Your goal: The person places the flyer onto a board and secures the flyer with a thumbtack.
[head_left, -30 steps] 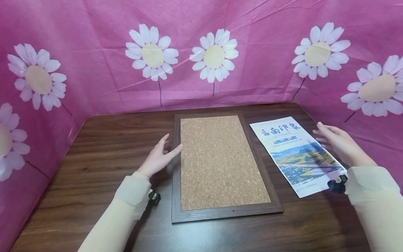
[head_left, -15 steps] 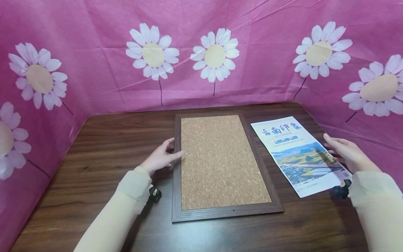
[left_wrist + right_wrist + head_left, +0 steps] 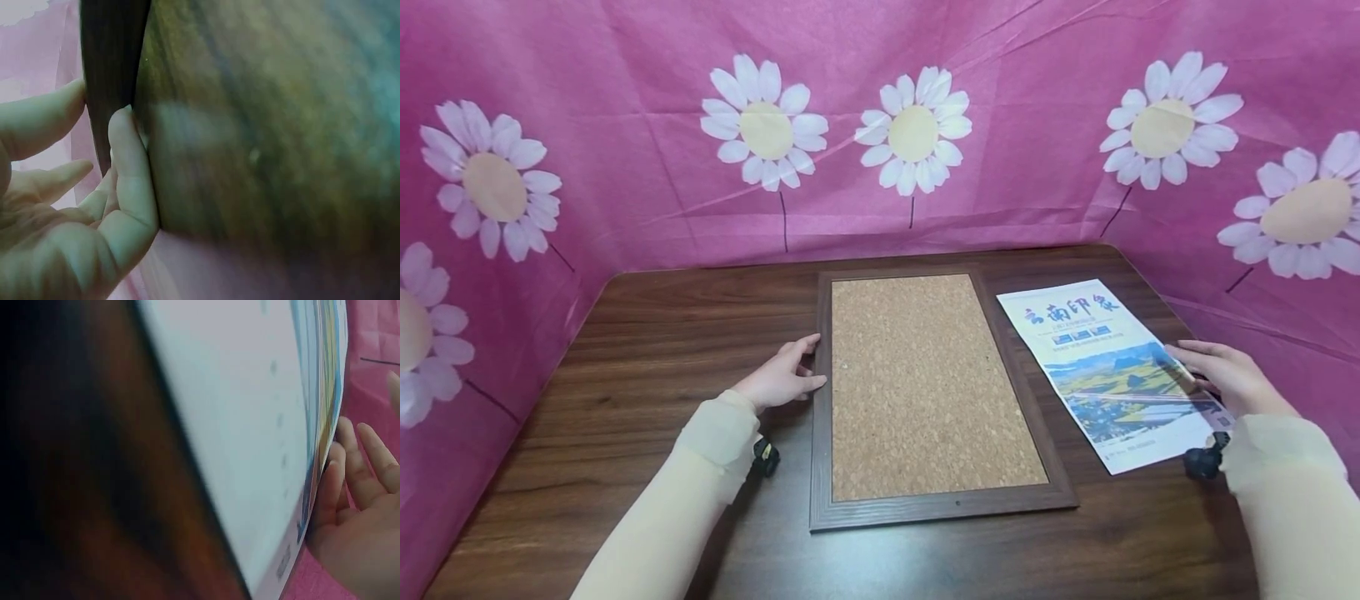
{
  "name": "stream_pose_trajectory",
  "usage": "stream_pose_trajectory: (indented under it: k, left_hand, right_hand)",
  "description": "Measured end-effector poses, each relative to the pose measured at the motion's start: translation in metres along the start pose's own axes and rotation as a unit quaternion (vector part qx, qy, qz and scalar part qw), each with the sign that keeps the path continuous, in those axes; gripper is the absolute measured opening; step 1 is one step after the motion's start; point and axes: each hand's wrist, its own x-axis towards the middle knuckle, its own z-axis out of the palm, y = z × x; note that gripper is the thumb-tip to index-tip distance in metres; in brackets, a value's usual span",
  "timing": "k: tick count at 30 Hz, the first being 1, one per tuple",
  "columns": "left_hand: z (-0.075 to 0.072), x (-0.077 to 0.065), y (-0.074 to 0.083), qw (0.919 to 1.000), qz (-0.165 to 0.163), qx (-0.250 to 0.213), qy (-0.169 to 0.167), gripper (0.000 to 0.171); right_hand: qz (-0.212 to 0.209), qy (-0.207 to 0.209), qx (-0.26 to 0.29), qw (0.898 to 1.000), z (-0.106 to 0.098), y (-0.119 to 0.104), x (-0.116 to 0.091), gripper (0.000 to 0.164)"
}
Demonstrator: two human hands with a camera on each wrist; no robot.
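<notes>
A framed cork board (image 3: 936,392) with a dark brown wooden rim lies flat in the middle of the head view. At its left edge is my left hand (image 3: 781,377), the thumb and fingers at the rim. In the left wrist view the fingertips of this hand (image 3: 94,187) meet the dark frame (image 3: 114,56) at the tabletop. A printed leaflet (image 3: 1105,383) with a landscape picture lies to the right of the board. My right hand (image 3: 1232,379) touches the leaflet's right edge. In the right wrist view, fingers (image 3: 334,481) lie against the leaflet's edge (image 3: 250,425), with the thumb apart.
Both things lie on a dark wooden table (image 3: 647,350). A pink cloth with white flowers (image 3: 647,133) hangs around its back and sides. Small black devices are strapped at the left wrist (image 3: 766,456) and the right wrist (image 3: 1206,457).
My left hand has come down to the board's left rim, its thumb drawing back to the edge. My right hand has lowered to the leaflet's right edge. Board and leaflet hardly move.
</notes>
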Motion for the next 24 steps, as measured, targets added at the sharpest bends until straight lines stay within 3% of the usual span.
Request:
stream_pose_trajectory:
  k: [6, 20, 24]
  left_hand:
    - [-0.002, -0.002, -0.002, 0.9999, 0.006, 0.01, 0.001, 0.071]
    - [-0.006, 0.0, -0.004, 0.9999, -0.011, 0.005, -0.012, 0.074]
    - [-0.006, 0.003, -0.005, 0.9996, -0.012, -0.014, -0.019, 0.078]
  right_hand:
    - [-0.005, 0.009, -0.048, 0.999, 0.012, -0.006, 0.005, 0.093]
    - [0.03, 0.007, -0.039, 0.999, 0.015, -0.013, 0.006, 0.091]
    - [0.028, 0.036, -0.051, 0.998, 0.015, -0.012, 0.006, 0.083]
